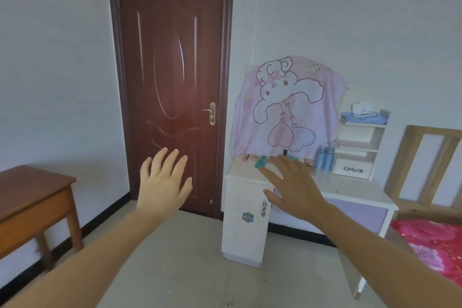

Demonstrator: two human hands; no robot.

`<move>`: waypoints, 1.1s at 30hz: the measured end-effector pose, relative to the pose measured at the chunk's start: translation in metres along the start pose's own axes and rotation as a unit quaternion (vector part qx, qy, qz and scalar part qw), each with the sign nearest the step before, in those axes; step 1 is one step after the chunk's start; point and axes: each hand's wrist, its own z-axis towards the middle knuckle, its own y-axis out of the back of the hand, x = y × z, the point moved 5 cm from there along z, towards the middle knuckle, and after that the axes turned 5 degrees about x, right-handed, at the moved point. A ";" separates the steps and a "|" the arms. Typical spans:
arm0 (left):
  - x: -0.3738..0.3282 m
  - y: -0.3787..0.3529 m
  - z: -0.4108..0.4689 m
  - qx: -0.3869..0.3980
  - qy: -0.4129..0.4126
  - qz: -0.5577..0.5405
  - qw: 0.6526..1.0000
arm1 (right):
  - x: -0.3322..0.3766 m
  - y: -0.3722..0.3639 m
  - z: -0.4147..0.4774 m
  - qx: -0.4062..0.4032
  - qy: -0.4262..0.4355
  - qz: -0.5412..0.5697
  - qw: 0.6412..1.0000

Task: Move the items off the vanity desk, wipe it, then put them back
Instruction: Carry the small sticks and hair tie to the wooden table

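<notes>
Vanity desk (355, 190): white, boxy, smooth speckled top, lavender drawer front; long axis runs along the wall, front faces the camera. Pink cartoon cloth (287, 107) drapes its upright back. At the rear of its top: teal item (261, 162), two blue bottles (324, 157). Right hand (292, 190) hovers before the desk's left end, fingers spread, holding nothing; left hand (163, 182), left of the desk, likewise splayed, empty.

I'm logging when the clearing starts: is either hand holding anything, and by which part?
Nothing is held. The left hand and right hand are both empty, fingers spread, with items on the vanity desk.
</notes>
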 end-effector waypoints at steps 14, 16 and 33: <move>-0.008 -0.156 0.199 -0.007 -0.028 0.015 0.999 | -0.130 -0.183 0.119 0.032 -0.063 0.035 0.997; -0.007 -0.190 0.212 -0.002 -0.039 0.023 0.999 | -0.130 -0.216 0.131 0.040 -0.053 0.043 0.997; 0.026 -0.459 0.395 0.124 -0.010 -0.052 0.991 | -0.226 -0.468 0.261 0.136 -0.139 0.056 0.979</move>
